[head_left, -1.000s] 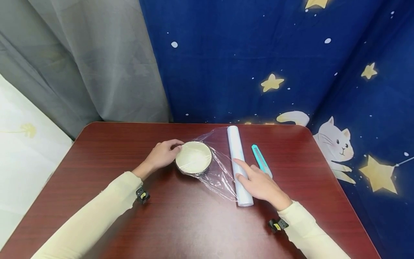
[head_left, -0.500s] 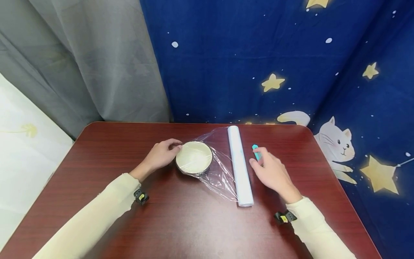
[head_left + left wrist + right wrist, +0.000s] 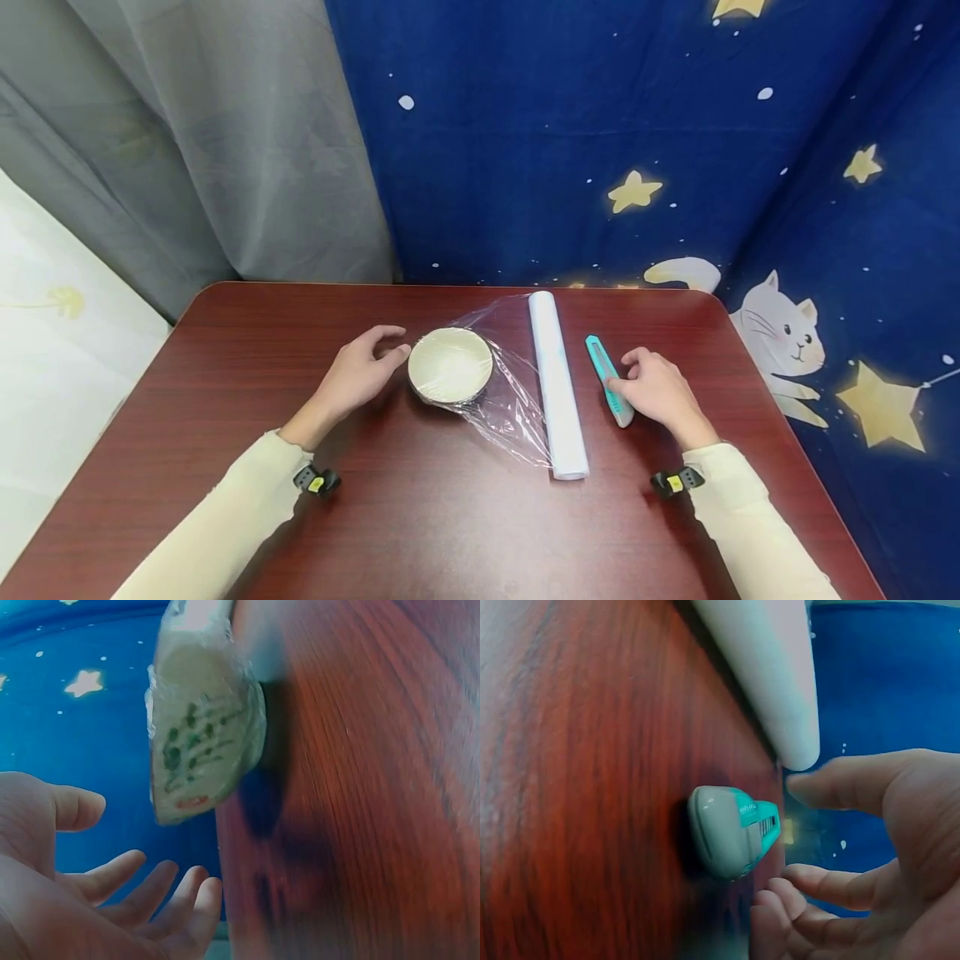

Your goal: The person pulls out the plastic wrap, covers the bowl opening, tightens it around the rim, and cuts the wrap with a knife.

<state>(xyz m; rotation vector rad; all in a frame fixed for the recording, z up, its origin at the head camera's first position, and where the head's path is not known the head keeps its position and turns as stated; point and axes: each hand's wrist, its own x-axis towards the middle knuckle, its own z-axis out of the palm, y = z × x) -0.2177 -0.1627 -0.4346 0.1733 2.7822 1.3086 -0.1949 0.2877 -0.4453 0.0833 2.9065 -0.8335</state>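
A bowl (image 3: pixel 450 365) with a pale inside stands at the middle of the table, clear cling film (image 3: pixel 513 408) stretched across its top. The left wrist view shows green and red markings on the bowl's side (image 3: pixel 199 742). My left hand (image 3: pixel 352 382) is just left of it, fingers spread and holding nothing. From the bowl, the film runs right to a white cling film roll (image 3: pixel 558 392). Right of the roll lies a teal and grey utility knife (image 3: pixel 604 371). My right hand (image 3: pixel 662 393) hovers beside the knife, thumb overlapping it in the head view, fingers parted around nothing.
The dark red wooden table (image 3: pixel 420 533) ends at a rounded back edge. Behind it hang a grey curtain (image 3: pixel 255 150) and a blue star-patterned curtain (image 3: pixel 525 142). Each wrist wears a small black camera, such as the right wrist camera (image 3: pixel 677 482).
My right hand has left the cling film roll and moved right to the utility knife. My left hand has drawn back from the bowl's rim, slightly to the left.
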